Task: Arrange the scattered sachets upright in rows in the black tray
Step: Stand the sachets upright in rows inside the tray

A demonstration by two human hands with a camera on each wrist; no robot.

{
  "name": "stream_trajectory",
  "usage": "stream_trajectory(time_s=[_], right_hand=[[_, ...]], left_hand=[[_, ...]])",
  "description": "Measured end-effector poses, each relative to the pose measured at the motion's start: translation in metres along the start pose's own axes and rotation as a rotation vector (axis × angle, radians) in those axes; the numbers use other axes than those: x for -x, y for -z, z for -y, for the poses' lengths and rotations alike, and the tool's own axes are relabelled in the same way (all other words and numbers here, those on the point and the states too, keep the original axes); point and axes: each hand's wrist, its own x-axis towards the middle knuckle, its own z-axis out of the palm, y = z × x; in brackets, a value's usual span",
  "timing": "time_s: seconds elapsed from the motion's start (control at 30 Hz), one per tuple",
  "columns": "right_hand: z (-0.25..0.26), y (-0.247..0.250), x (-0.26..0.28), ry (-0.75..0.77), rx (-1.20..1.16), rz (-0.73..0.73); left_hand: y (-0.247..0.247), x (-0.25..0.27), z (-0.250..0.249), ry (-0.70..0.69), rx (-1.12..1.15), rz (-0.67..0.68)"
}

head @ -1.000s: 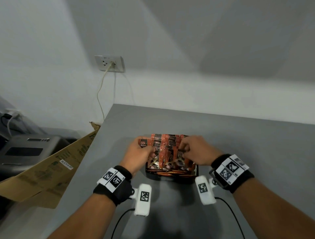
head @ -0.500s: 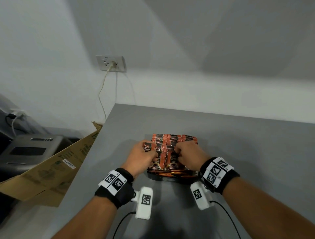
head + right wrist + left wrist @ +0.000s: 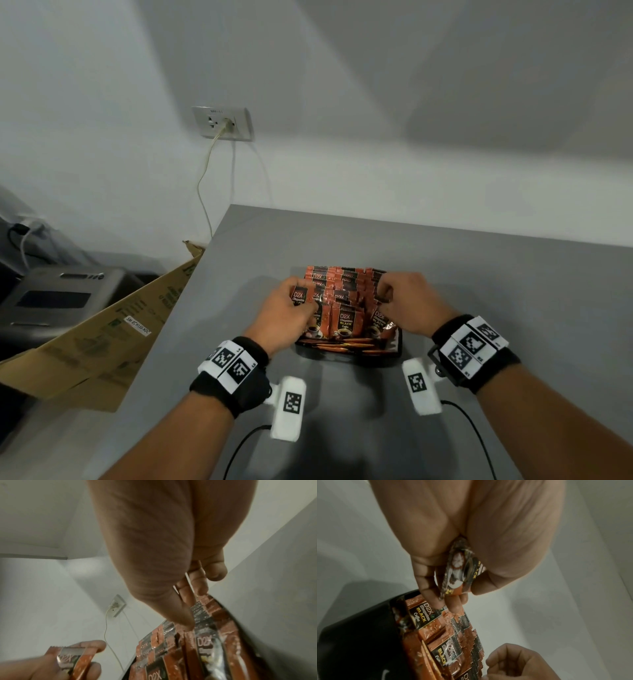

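Note:
The black tray (image 3: 399,346) on the grey table holds several orange-and-black coffee sachets (image 3: 346,318) standing upright in rows. At the tray's left edge my left hand (image 3: 301,303) grips a small bundle of sachets (image 3: 299,296), thumb on one side and fingers on the other, as the left wrist view shows: left hand (image 3: 453,595), bundle (image 3: 460,572), tray (image 3: 359,635). Over the right row, my right hand (image 3: 385,291) has curled fingers that pinch the sachet tops; in the right wrist view its thumb and fingers (image 3: 188,597) bracket those tops (image 3: 202,609).
A cardboard box (image 3: 102,335) leans against the table's left edge, with a grey machine (image 3: 58,298) behind it. A wall outlet (image 3: 222,123) has a cord hanging down. Bare grey tabletop (image 3: 513,274) lies around the tray.
My right hand has shifted from the middle rows to the right row. The left hand stays at the tray's left edge with its bundle.

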Motion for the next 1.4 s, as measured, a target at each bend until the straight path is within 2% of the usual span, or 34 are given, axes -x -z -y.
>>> stream_trajectory(time_s=[0.07,0.13,0.27,0.33,0.4,0.53,0.6,0.7,0.87,1.1,1.27,1.4], right_hand=[[-0.005,-0.001,0.006,-0.004,0.107,0.060],[-0.007,-0.001,0.014,0.020,0.085,0.101],[0.012,0.013,0.023,0.047,-0.494,0.062],[0.022,0.016,0.024,0.092,-0.649,0.047],[0.023,0.018,0.022,0.130,-0.590,-0.043],[-0.008,0.028,0.018,-0.003,-0.422,-0.223],[-0.021,0.021,0.021,-0.058,-0.318,-0.154],[-0.023,0.002,0.028,-0.040,-0.215,-0.016],[-0.020,-0.019,0.030,-0.008,-0.120,0.028],[-0.020,-0.031,0.027,-0.009,0.067,-0.009],[-0.020,-0.034,0.028,0.139,0.159,-0.027],[-0.017,-0.029,0.034,0.152,0.036,-0.077]], left_hand=[[-0.002,0.001,-0.003,0.017,0.045,0.022],[-0.006,0.001,-0.008,-0.002,0.077,0.059],[-0.023,0.002,-0.023,-0.108,0.068,0.138],[-0.032,0.002,-0.029,-0.143,0.078,0.126],[-0.037,0.001,-0.031,-0.154,0.075,0.114],[-0.025,-0.001,-0.024,-0.123,-0.017,0.026],[-0.017,-0.001,-0.018,-0.113,-0.119,0.002],[-0.013,0.001,-0.009,-0.106,-0.216,0.005],[-0.013,0.006,-0.002,-0.102,-0.323,0.053],[-0.015,0.008,0.000,-0.109,-0.423,0.154],[-0.017,0.009,0.004,-0.105,-0.466,0.214],[-0.017,0.009,0.006,-0.108,-0.488,0.233]])
